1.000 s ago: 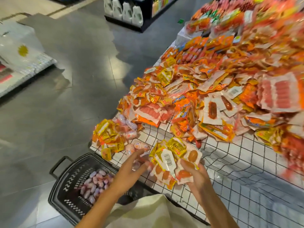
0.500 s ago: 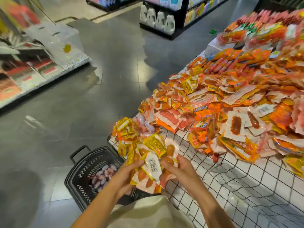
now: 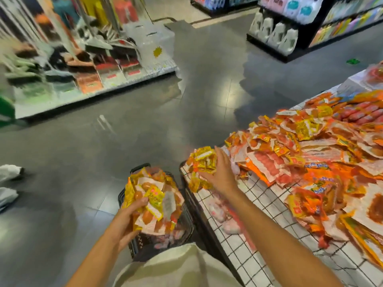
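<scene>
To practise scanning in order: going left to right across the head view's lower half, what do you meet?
Left hand gripping a packet bundle → right hand on yellow packets → orange packet heap.

A bunch (image 3: 154, 204) of yellow-and-white sausage packets, crumpled together, is gripped in the left hand (image 3: 124, 222) above the basket (image 3: 145, 245). A yellow heap (image 3: 202, 162) lies at the worktop (image 3: 238, 241) corner, the right hand (image 3: 220, 172) resting on it.
</scene>
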`<state>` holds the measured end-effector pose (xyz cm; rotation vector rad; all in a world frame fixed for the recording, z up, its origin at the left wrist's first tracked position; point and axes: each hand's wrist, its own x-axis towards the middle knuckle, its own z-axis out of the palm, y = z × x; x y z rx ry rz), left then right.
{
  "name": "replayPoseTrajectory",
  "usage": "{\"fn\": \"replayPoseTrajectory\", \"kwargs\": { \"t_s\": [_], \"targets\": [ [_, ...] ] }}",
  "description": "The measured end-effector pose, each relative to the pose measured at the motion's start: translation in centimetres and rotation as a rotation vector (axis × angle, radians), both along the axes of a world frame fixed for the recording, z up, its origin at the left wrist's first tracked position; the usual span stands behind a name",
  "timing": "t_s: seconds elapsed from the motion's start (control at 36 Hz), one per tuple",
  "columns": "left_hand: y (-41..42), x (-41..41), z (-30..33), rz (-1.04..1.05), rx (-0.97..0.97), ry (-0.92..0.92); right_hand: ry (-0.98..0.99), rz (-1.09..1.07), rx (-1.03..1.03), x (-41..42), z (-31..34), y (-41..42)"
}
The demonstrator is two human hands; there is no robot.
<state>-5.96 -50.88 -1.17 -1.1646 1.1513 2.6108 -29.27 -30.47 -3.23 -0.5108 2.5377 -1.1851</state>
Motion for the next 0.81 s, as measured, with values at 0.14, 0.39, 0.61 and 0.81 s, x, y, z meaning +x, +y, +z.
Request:
{"fn": "replayPoseTrajectory", "kwargs": {
  "t_s": [0.14, 0.39, 0.61, 0.81],
  "targets": [
    [-0.8, 0.9, 0.0, 0.019, -0.047, 0.002, 0.161, 0.204, 0.398, -1.6, -1.7, -2.8],
    [-1.7, 0.7, -0.8, -0.007, -0.043, -0.011, 0.297, 0.154, 0.709, -2.0, -2.6, -2.7],
    [-2.2, -0.6, -1.5, -0.12, 0.0, -0.016, 0.32, 0.075, 0.477, -0.4, -4.6, -0.3],
    [-2.6, -1.6, -1.8, -0.165, 0.025, -0.02, 0.04, -0.27, 0.069, 1.3, -3.1, 0.7]
  ]
}}
